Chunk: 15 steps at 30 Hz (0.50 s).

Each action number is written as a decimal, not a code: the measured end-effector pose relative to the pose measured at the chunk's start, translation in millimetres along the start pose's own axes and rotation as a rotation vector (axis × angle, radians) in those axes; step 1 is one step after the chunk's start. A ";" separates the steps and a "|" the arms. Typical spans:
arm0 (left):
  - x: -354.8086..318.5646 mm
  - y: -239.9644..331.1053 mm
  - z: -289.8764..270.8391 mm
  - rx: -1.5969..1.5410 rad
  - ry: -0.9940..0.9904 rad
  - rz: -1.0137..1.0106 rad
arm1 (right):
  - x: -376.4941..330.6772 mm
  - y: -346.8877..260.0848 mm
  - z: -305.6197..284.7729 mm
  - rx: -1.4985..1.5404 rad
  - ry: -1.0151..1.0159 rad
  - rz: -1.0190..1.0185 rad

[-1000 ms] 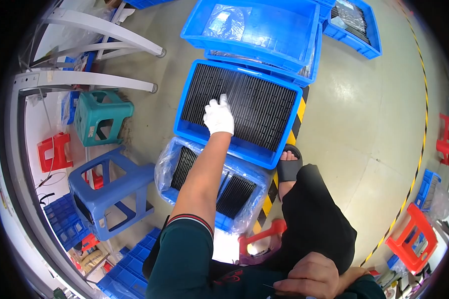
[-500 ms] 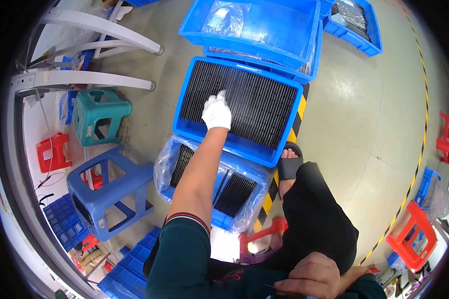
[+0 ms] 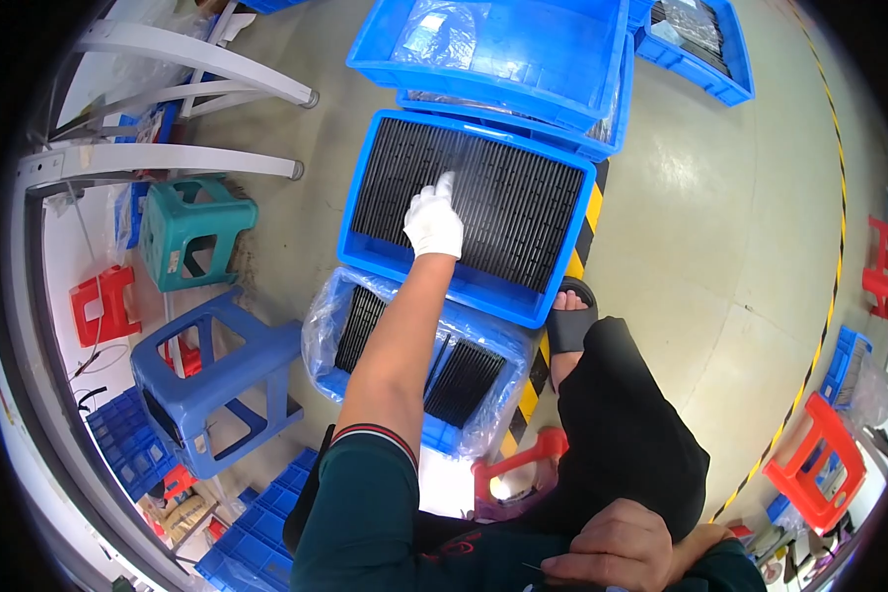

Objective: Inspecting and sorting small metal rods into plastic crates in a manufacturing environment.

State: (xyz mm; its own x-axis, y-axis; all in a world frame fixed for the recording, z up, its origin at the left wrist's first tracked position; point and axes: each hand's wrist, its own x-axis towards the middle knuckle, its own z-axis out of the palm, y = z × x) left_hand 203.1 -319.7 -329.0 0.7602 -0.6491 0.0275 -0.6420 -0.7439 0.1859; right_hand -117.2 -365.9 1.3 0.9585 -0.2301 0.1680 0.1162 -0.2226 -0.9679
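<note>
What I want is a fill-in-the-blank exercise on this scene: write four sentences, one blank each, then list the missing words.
1. The left hand wears a glove coloured ____.
2. The bare hand near the lower edge is the person's ____ one.
3. The plastic bin beneath the gloved hand, holding rows of thin black strips, is coloured ____.
4. The striped floor tape beside that bin pairs black with ____.

Missing words: white; right; blue; yellow.

I hold my left arm (image 3: 395, 340) outstretched, gloved left hand (image 3: 434, 223) ahead and left of my right leg (image 3: 631, 434); my bare right hand (image 3: 617, 548) curls at that leg's near end.
</note>
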 end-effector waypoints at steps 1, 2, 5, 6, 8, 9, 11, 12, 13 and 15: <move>1.3 -1.0 0.0 -0.006 -0.004 -0.013 | 0.1 0.0 0.0 0.006 0.001 0.001; 1.3 -0.9 0.2 0.004 -0.017 -0.020 | 0.2 0.1 -0.2 0.008 0.002 0.002; 0.3 0.4 0.4 -0.063 -0.083 -0.084 | 0.5 0.5 -0.9 0.003 0.003 0.002; 0.0 1.6 0.9 -0.059 -0.082 -0.087 | 0.6 0.6 -1.2 0.010 -0.006 0.003; -1.0 4.0 2.0 -0.049 -0.074 -0.082 | 0.9 0.4 -1.3 0.017 -0.016 0.006; -0.2 4.0 2.5 -0.051 -0.091 -0.090 | 1.1 -0.2 -0.7 0.013 -0.012 0.012; 2.9 3.2 2.2 -0.097 -0.044 -0.108 | 1.3 -1.6 0.2 0.009 -0.008 0.020; 5.2 1.7 1.1 -0.092 -0.058 -0.106 | 1.3 -2.2 1.0 0.006 -0.005 0.019; 6.3 1.1 0.0 -0.148 -0.049 -0.124 | 1.2 -2.6 1.2 0.003 -0.003 0.018; 3.0 0.1 -3.6 -0.354 0.041 -0.175 | 0.8 -3.3 2.2 0.013 -0.002 0.012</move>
State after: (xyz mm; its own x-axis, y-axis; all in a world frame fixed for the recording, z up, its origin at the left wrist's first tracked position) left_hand 205.6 -321.1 -325.4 0.8630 -0.5051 0.0037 -0.4336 -0.7371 0.5183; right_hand -116.2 -363.3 4.2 0.9606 -0.2304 0.1556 0.1078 -0.2072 -0.9723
